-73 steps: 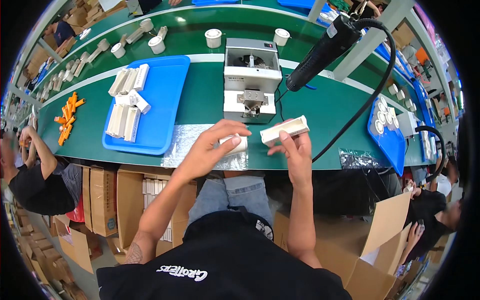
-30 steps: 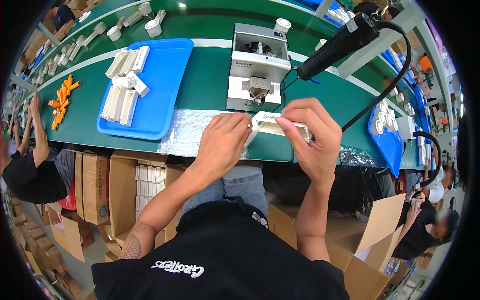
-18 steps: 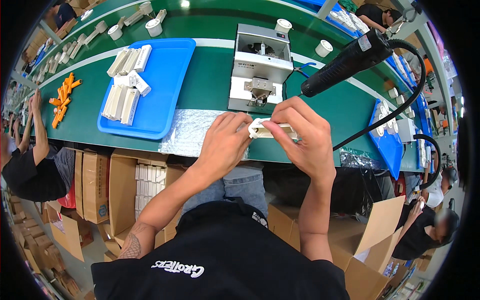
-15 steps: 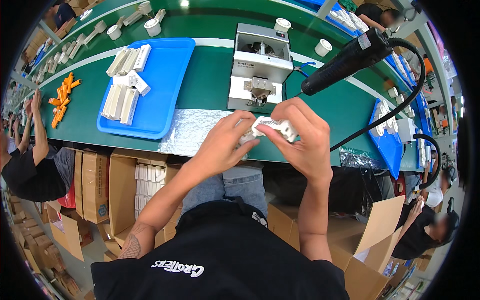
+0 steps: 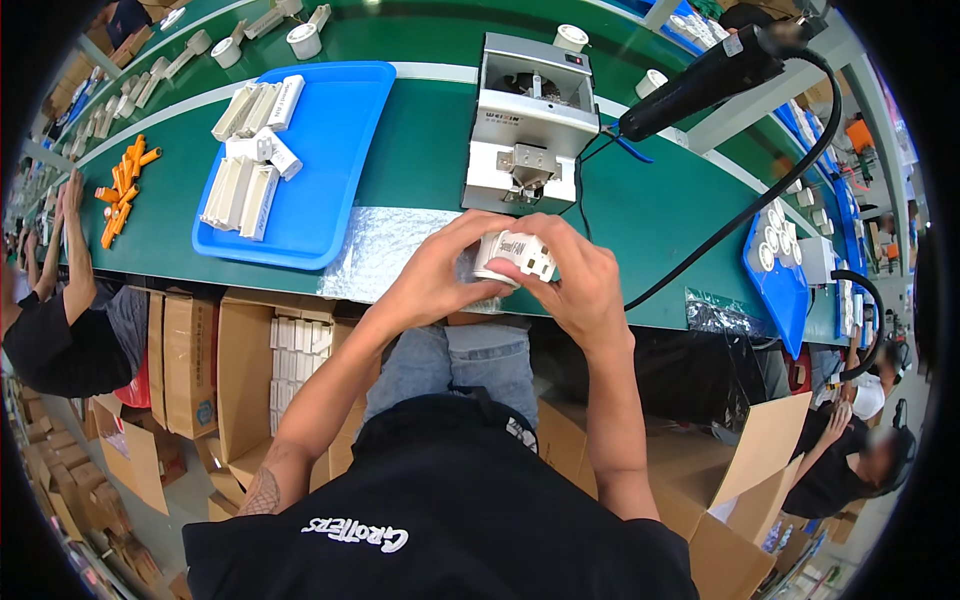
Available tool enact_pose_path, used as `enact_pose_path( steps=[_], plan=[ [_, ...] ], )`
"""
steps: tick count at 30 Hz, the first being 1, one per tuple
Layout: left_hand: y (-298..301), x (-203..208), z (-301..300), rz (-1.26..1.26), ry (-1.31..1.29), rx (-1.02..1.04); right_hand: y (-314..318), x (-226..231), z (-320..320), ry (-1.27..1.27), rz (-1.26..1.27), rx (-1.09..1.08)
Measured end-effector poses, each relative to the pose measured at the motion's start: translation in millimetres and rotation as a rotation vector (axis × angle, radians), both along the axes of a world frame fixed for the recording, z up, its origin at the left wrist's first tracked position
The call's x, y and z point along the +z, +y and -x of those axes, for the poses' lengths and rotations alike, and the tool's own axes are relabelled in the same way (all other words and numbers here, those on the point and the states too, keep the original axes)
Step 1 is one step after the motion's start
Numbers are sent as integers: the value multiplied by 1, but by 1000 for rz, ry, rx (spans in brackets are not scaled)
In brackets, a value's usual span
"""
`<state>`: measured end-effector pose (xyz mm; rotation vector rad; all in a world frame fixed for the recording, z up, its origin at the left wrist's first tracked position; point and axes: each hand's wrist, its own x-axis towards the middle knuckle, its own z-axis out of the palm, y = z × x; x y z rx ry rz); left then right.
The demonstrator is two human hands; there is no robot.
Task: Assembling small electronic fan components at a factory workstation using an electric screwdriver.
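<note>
A white plastic housing (image 5: 520, 252) with dark print and small square openings is held between my two hands at the table's near edge. My left hand (image 5: 440, 265) grips its left end, thumb below and fingers over the top. On its right side, my right hand (image 5: 578, 278) pinches it, the thumb across the front. Fingers cover parts of both ends. Just beyond my hands stands a grey and white screw feeder (image 5: 525, 125) with screws in its bin. A black electric screwdriver (image 5: 700, 85) hangs to the upper right, apart from my hands.
A blue tray (image 5: 335, 190) on the left carries several white plastic parts. Orange pieces (image 5: 125, 190) lie farther left. A silver sheet (image 5: 380, 250) covers the near edge. Blue-handled pliers (image 5: 635, 150) lie beside the feeder. Another blue tray (image 5: 790, 300) holds round white parts.
My hands have come closer together around the white housing, which has turned so its printed face and square openings show more. The screwdriver hangs farther from my right hand.
</note>
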<state>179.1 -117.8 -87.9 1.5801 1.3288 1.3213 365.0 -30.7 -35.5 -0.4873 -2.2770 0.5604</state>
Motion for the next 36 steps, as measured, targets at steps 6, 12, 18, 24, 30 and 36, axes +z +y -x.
enact_pose_path(
  steps=[6,12,18,24,30,36],
  plan=[
    [1,-6,-3,30,-35,15,10,6,-5,-100,-24,75],
    [4,-10,-6,-6,-48,66,19,9,-1,-71,32,116],
    [7,-13,-10,-58,-35,104,45,37,-32,397,279,130],
    [3,-8,-13,12,-26,157,113,84,-10,597,284,-123],
    [3,-19,-9,-8,-157,183,88,51,-24,717,674,421],
    [5,-16,-11,10,-63,208,66,91,22,920,353,299]
  ],
)
